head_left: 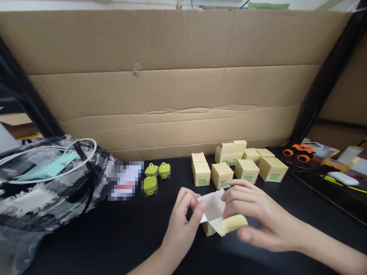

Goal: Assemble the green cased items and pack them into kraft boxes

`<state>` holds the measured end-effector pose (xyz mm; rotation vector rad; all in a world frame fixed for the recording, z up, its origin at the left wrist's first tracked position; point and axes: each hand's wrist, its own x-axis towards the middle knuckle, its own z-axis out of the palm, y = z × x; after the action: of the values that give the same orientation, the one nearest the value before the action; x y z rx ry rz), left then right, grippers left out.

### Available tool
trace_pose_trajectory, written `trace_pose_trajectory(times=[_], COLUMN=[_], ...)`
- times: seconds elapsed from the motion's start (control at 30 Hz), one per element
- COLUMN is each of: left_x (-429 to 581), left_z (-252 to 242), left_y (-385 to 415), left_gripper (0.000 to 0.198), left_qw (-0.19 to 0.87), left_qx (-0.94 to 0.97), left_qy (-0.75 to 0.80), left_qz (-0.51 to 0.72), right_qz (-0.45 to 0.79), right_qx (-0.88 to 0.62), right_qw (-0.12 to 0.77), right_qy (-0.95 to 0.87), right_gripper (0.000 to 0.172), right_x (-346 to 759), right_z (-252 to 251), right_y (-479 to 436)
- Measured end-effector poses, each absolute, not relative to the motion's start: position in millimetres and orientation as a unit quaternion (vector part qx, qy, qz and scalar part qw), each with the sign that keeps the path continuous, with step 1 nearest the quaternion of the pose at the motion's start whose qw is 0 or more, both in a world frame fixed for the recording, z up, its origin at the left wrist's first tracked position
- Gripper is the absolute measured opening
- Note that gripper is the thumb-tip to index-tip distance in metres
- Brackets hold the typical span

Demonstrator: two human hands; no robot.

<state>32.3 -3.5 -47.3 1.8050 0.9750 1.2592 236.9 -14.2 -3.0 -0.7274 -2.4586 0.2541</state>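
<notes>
A small pale-yellow cardboard box (209,228) with a white inside stands on the black table in front of me, its top flaps raised and spread. My left hand (183,217) pinches the white flap at the box's left side between thumb and fingers. Over the right side of the box is my right hand (258,214), fingers apart. Its fingertips touch or nearly touch the far flap, and its thumb lies near the tip of a yellow tuck flap (233,224). What is inside the box cannot be seen.
Several similar boxes (222,175) stand behind my hands. Left of them are three small green-lidded containers (150,185). A patterned fabric bag (54,194) with a white cable fills the left side. An orange toy truck (301,152) and a dark keyboard (323,187) sit right. Cardboard (172,88) walls the back.
</notes>
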Motion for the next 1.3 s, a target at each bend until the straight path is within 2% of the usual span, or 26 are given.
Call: trace_pose_trajectory(times=[0.07,0.17,0.27,0.37,0.47,0.53,0.6,0.7,0.87,0.9,1.0,1.03,1.17,1.3], left_x=[32.9,32.6,31.8,31.3,30.8,30.3,29.7,29.0,29.6,30.3,33.4,34.4,37.0,37.7], left_z=[-47.0,-44.6,-41.8,-40.8,-42.3,-43.6,-44.4,-44.6,-50.2,-52.1,-55.9,-56.3,-55.0,-54.0], left_y=[-3.2,-2.8,-3.3,-5.6,-8.5,-9.6,-10.1,-10.6,-10.3,-9.7,-7.8,-7.3,-5.8,-5.2], left_gripper=[0.032,0.03,0.033,0.031,0.016,0.007,0.014,0.032,0.039,0.046,0.091,0.095,0.072,0.053], left_qw=[0.357,0.351,0.358,0.351,0.33,0.31,0.29,0.293,0.41,0.429,0.483,0.495,0.462,0.428], left_qx=[0.706,0.718,0.719,0.726,0.728,0.737,0.757,0.772,0.725,0.715,0.688,0.68,0.673,0.692], left_qy=[0.384,0.391,0.394,0.407,0.434,0.436,0.423,0.405,0.412,0.416,0.415,0.415,0.439,0.431], left_qz=[0.476,0.457,0.447,0.429,0.415,0.412,0.405,0.391,0.37,0.363,0.348,0.347,0.375,0.39], right_qz=[0.14,0.222,0.257,0.167,0.002,-0.063,-0.066,0.022,0.168,0.189,0.264,0.286,0.328,0.323], right_qx=[-0.303,-0.354,-0.37,-0.395,-0.378,-0.348,-0.325,-0.324,-0.357,-0.357,-0.345,-0.335,-0.281,-0.266], right_qw=[0.299,0.277,0.206,0.186,0.205,0.201,0.193,0.213,0.295,0.308,0.319,0.313,0.3,0.332], right_qy=[-0.894,-0.865,-0.869,-0.884,-0.903,-0.913,-0.923,-0.921,-0.87,-0.861,-0.842,-0.841,-0.851,-0.845], right_gripper=[0.035,0.013,0.035,0.042,0.042,0.04,0.04,0.044,0.048,0.049,0.051,0.051,0.046,0.038], right_x=[240.9,245.2,245.5,241.7,238.1,237.1,236.6,234.4,225.9,224.7,223.8,224.3,227.2,230.2], right_z=[-0.9,3.7,4.9,-2.5,-13.9,-19.4,-22.0,-24.8,-41.6,-45.6,-51.6,-51.1,-44.4,-41.5], right_y=[-13.9,-16.1,-20.7,-22.5,-18.3,-13.7,-10.0,-8.4,-10.5,-10.6,-11.0,-11.4,-14.2,-14.7])
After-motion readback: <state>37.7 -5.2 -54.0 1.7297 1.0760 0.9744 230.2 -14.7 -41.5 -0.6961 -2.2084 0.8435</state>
